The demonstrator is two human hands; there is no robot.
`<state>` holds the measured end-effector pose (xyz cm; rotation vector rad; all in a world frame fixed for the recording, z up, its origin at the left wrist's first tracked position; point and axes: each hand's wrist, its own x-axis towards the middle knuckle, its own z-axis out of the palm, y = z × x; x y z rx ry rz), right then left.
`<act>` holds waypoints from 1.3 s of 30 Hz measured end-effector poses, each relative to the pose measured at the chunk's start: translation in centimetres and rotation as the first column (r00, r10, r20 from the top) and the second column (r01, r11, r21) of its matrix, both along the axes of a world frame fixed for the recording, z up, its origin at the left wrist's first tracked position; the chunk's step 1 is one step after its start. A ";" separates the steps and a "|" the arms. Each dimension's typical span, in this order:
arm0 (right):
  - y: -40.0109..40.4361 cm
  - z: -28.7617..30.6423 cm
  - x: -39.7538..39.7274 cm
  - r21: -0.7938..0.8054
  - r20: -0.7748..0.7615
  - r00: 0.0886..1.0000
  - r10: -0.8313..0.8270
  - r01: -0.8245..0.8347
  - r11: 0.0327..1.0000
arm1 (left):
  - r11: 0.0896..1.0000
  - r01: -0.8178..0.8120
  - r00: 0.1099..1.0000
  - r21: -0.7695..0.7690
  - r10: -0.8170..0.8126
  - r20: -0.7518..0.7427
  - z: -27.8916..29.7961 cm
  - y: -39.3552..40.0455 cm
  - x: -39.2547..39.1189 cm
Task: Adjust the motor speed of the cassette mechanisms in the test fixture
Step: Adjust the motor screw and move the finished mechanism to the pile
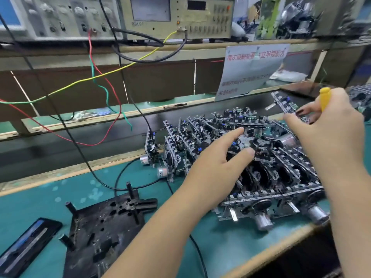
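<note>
Two hands worked over the pile in the head view. Left hand (218, 163) reached palm-down into the cassette mechanisms (251, 157) w/ thumb and forefinger spread, fingers fairly straight, gripping nothing that I could see; fingertips sat at or just above one unit, probably picking the next for test. Right hand (329, 135) was curled round a yellow-handled screwdriver (324, 98), handle poking up past the knuckles, prob. parked in the fist so the trimmer tool stayed ready while the fingers sorted. Just beyond that hand one mechanism (287, 106) stood tilted; whether its fingertips touched it, can't tell (blur). Mechs were heaped on the table (50, 197) under and ahead of both hands, motors out toward the near edge. Test fixture (104, 227) lay well to the left of the left forearm, pegs up, no unit seated, so adj. not yet started. Black tray (26, 243) sat farther left. Instruments (176, 17) on the shelf beyond, leads hanging down.
</note>
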<state>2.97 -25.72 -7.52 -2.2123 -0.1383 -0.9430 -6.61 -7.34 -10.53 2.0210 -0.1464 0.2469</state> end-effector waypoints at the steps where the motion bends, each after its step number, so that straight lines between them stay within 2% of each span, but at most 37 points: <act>1: -0.4 -0.3 0.5 0.006 -0.007 1.000 -0.023 0.023 1.000 | 0.999 0.006 1.000 0.042 -0.006 0.001 0.1 -0.3 0.3; 3: -0.6 -0.8 1.7 0.004 -0.067 0.997 -0.044 0.045 0.999 | 0.995 0.014 1.000 0.097 -0.014 0.000 0.3 -0.8 0.9; 7: 0.0 -1.8 3.5 0.009 -0.273 0.962 -0.013 0.016 1.000 | 0.995 0.029 1.000 0.100 -0.028 -0.012 0.4 -1.1 1.5; 11: -0.8 -2.5 3.8 0.045 -0.289 0.957 -0.014 0.029 0.999 | 0.998 0.032 0.999 0.062 -0.031 -0.026 -0.2 -0.6 1.4; 17: -1.0 -3.2 3.2 -0.039 -0.355 0.933 -0.052 0.041 0.998 | 1.000 0.001 0.999 0.014 0.000 -0.041 -1.4 0.1 0.8; 26: -1.2 -3.6 2.7 -0.083 -0.443 0.892 -0.095 0.065 0.994 | 1.000 -0.010 0.998 0.001 0.010 -0.057 -2.7 1.3 -0.2; 30: -0.5 -2.7 1.3 -0.083 -0.400 0.913 -0.082 0.053 0.995 | 0.999 -0.033 0.998 -0.031 0.031 -0.062 -2.8 1.9 -0.9; 32: 1.2 -2.1 -0.4 -0.083 -0.261 0.965 -0.016 -0.005 0.997 | 0.996 -0.058 0.997 -0.071 0.054 -0.058 -2.6 2.4 -1.6; 34: 4.4 -1.6 -3.0 -0.088 -0.077 0.985 0.152 -0.159 0.983 | 0.986 -0.091 0.996 -0.139 0.088 -0.031 -2.2 3.1 -2.6; 36: 8.8 -1.4 -6.4 -0.082 -0.041 0.919 0.392 -0.394 0.915 | 0.960 -0.140 0.988 -0.242 0.152 0.029 -1.8 4.1 -4.2; 39: 15.0 -2.2 -10.6 0.007 -0.171 0.718 0.675 -0.684 0.729 | 0.903 -0.263 0.943 -0.340 0.315 0.106 -1.8 7.2 -7.7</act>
